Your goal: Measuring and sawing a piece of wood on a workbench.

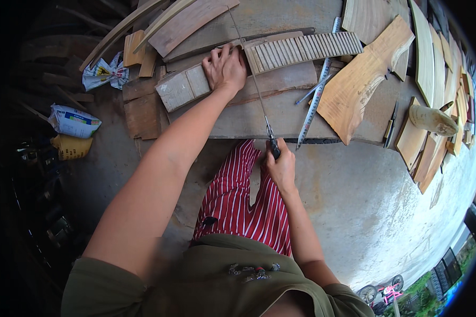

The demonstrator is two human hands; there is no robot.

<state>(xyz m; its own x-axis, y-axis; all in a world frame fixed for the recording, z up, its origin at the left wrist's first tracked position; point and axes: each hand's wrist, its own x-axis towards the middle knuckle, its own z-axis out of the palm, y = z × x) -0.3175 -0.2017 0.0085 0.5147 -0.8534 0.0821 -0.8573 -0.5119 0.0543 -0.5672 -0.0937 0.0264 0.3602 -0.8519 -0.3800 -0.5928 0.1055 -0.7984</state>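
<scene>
My left hand (226,67) presses down on a notched wooden piece (301,50), with its fingers curled over the far edge. Many parallel saw cuts cross the piece's top to the right of the hand; its left end is plain. In my right hand (281,168), near the bench's front edge, is the dark handle of a handsaw (270,132). The narrow blade crosses the piece just right of my left hand and reaches toward the far side. How deep the blade sits in the wood cannot be told.
On the bench (243,122) lie a ruler (311,111), a blue pen (307,96) and a wavy-edged board (349,95). Loose boards (423,164) and a pale rounded block (432,120) are at right. A white bag (74,121) sits on a yellow container (71,147) at left.
</scene>
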